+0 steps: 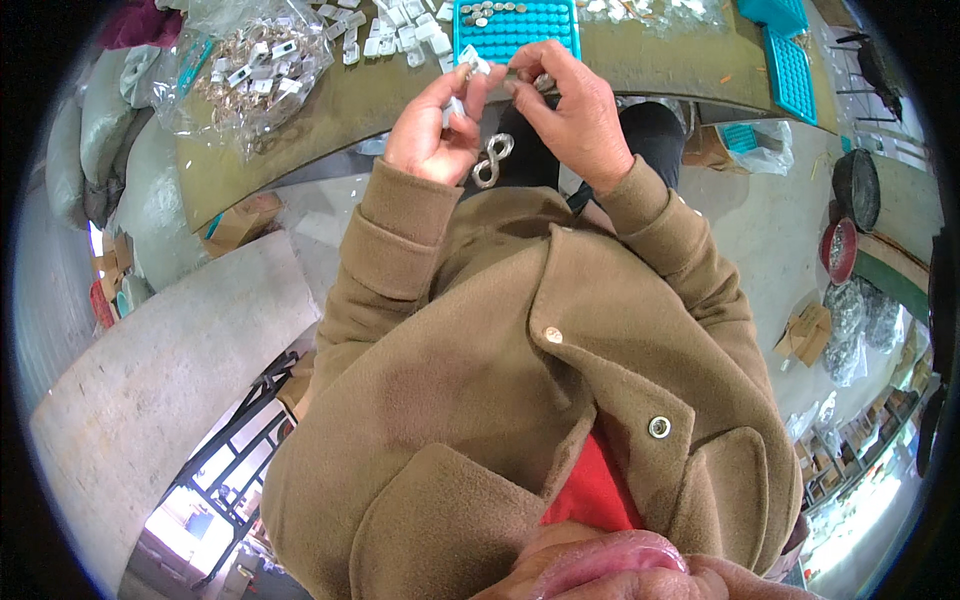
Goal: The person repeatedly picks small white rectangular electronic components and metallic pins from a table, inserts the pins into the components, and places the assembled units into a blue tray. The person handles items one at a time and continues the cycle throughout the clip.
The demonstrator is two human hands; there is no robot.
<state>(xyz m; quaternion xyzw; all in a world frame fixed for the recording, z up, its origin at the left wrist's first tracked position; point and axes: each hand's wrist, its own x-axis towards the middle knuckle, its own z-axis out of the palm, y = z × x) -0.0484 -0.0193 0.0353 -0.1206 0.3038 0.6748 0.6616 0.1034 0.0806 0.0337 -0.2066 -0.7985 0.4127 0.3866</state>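
My left hand (437, 125) is closed, pinching a small white plastic case (472, 62) between its fingertips. Another white bit shows against its palm. Beneath the fingers hangs a thin, silvery-clear cord (492, 160) bundled into a figure-eight; its upper end is hard to follow. Close by, my right hand (572, 115) is pinched, with a small shiny silvery piece (543, 82) partly showing among its fingers. Both hands are over the near edge of the table. Just beyond them lies a blue tray (515, 42) with rows of round pockets, several holding small round silvery pieces (482, 14).
White plastic cases (405, 30) lie loose left of the tray. A clear bag (250, 75) of cases and wire bundles sits farther left. Another blue tray (790, 75) rests at the table's right end. Stuffed sacks (105, 125) stand at left; a cardboard box (805, 333) is on the floor.
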